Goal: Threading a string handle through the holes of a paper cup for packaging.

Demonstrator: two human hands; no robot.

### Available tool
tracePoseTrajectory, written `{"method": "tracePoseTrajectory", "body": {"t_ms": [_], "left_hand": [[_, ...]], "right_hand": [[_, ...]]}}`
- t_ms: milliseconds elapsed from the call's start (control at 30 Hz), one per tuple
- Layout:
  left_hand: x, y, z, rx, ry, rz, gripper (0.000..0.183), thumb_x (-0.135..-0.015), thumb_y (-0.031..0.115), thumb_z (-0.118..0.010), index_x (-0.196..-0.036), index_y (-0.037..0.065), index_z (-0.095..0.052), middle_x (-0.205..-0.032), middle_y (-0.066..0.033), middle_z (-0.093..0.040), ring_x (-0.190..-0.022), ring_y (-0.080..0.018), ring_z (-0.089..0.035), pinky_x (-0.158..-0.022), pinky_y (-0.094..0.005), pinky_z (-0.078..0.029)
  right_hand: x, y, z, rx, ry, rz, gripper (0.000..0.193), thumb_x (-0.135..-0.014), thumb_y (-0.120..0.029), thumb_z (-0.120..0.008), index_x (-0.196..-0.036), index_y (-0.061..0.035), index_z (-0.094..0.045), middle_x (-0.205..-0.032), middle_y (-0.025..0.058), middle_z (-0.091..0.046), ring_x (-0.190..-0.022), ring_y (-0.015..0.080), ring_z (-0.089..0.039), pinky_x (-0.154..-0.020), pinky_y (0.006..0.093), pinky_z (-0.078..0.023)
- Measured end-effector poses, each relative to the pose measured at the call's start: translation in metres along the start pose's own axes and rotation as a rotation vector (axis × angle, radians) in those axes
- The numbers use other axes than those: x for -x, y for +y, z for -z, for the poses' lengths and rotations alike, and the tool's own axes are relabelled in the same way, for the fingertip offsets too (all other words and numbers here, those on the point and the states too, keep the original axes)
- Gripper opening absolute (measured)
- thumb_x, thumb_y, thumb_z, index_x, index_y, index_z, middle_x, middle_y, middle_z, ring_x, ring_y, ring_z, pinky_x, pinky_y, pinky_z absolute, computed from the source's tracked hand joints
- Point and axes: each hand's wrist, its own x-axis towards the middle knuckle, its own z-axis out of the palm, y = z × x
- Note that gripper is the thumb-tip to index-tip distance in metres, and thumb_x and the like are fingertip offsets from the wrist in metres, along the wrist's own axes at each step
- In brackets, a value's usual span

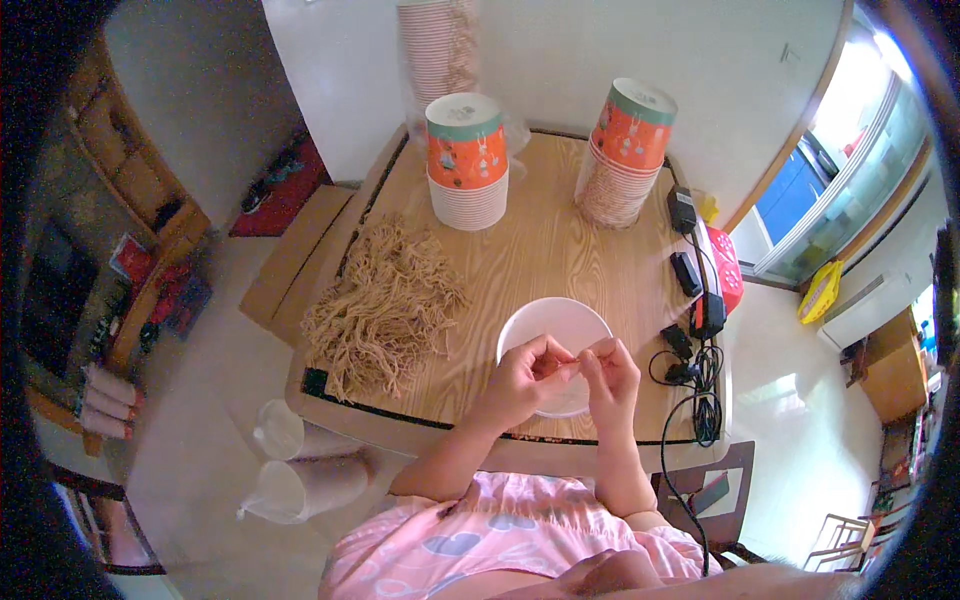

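Observation:
My left hand [522,382] and my right hand [610,375] meet over a white bowl [553,325] near the front edge of a wooden table [545,250]. Both pinch a small pale strand [578,361] between their fingertips, just above the bowl's near rim. A large heap of tan dried strands [385,305] lies on the table to the left of the bowl.
Two stacks of orange paper cups [467,160] [625,150] stand at the back of the table, and a taller stack [438,45] stands against the wall. Black adapters and cables [695,300] run along the right edge. Clear plastic-wrapped cups [300,465] lie on the floor at the left.

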Motion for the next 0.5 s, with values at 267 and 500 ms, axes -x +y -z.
{"method": "tracePoseTrajectory", "body": {"t_ms": [267, 500], "left_hand": [[0.000, 0.002, -0.005, -0.309, 0.179, -0.194, 0.010, -0.078, 0.014, -0.070, -0.079, 0.005, -0.066, -0.062, 0.0066, -0.046, -0.056, -0.0023, -0.038, -0.049, -0.0200, -0.032], [0.001, 0.006, -0.006, -0.315, 0.222, -0.230, 0.007, -0.076, 0.013, -0.071, -0.077, 0.006, -0.068, -0.060, 0.0065, -0.041, -0.053, -0.0034, -0.035, -0.047, -0.0217, -0.028]], "right_hand": [[0.002, -0.002, 0.003, 0.108, -0.054, -0.126, 0.022, -0.092, -0.014, -0.048, -0.073, -0.0055, -0.045, -0.067, -0.0045, -0.039, -0.062, 0.0044, -0.034, -0.051, 0.0212, -0.028], [0.000, -0.001, 0.003, 0.078, -0.072, -0.069, 0.018, -0.093, -0.012, -0.047, -0.077, -0.0046, -0.045, -0.069, -0.0017, -0.042, -0.064, 0.0065, -0.038, -0.056, 0.0215, -0.034]]}}
